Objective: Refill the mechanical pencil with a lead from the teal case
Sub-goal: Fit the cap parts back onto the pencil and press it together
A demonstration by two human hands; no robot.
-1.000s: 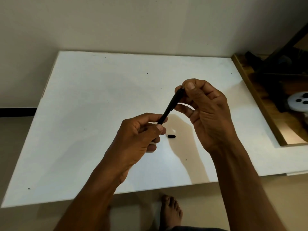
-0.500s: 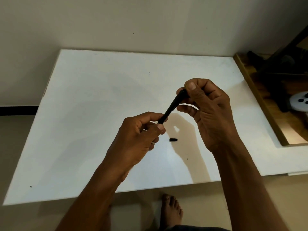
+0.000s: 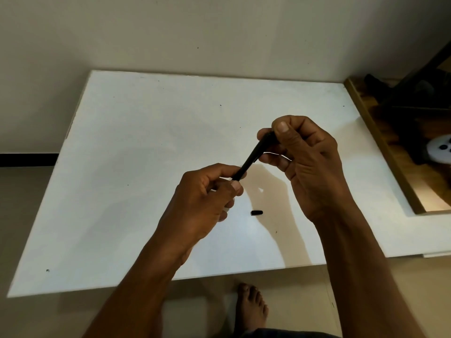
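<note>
A black mechanical pencil [image 3: 251,160] slants between both hands above the white table [image 3: 146,142]. My left hand [image 3: 205,201] pinches its lower end. My right hand [image 3: 307,162] closes thumb and fingers over its upper end, hiding that tip. A small black cap [image 3: 256,212] lies on the table just below the hands. The teal case is not in view, and no lead can be made out.
A wooden-framed surface [image 3: 380,152] with dark items and a white round object [image 3: 441,152] adjoins the table's right edge. A wall runs behind the table. My bare foot [image 3: 251,308] stands on the floor below the near edge.
Both hands keep their grip on the pencil and have shifted only slightly. The cap sits a little lower in view as the camera moved.
</note>
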